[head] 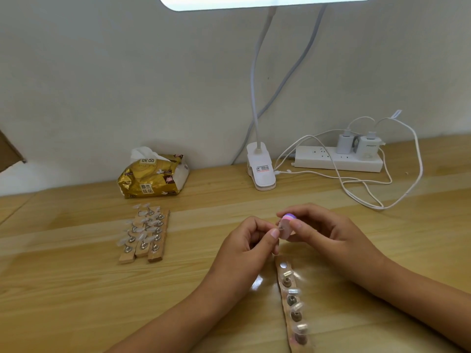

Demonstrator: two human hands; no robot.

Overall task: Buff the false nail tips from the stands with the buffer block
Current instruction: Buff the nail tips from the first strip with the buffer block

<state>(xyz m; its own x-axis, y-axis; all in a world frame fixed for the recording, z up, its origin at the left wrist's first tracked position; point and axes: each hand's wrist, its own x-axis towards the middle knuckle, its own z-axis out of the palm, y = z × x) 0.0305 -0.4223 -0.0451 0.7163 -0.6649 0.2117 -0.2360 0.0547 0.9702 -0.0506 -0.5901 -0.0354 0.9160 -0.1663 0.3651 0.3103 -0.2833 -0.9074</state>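
Observation:
My right hand (323,233) grips a small buffer block (286,225), pink and white with a purple layer at its top. My left hand (251,240) pinches a small metal holder with a clear nail tip against the block's face; the tip itself is mostly hidden by my fingers. Just below my hands lies a wooden stand (293,304) with several metal holders carrying clear nail tips. Three more wooden stands (145,233) lie side by side to the left, full of clear tips on holders.
A gold tissue pack (153,175) sits at the back left by the wall. A white clip lamp (260,169) stands at the back centre, with a power strip (339,161), chargers and looping white cables (382,192) to its right.

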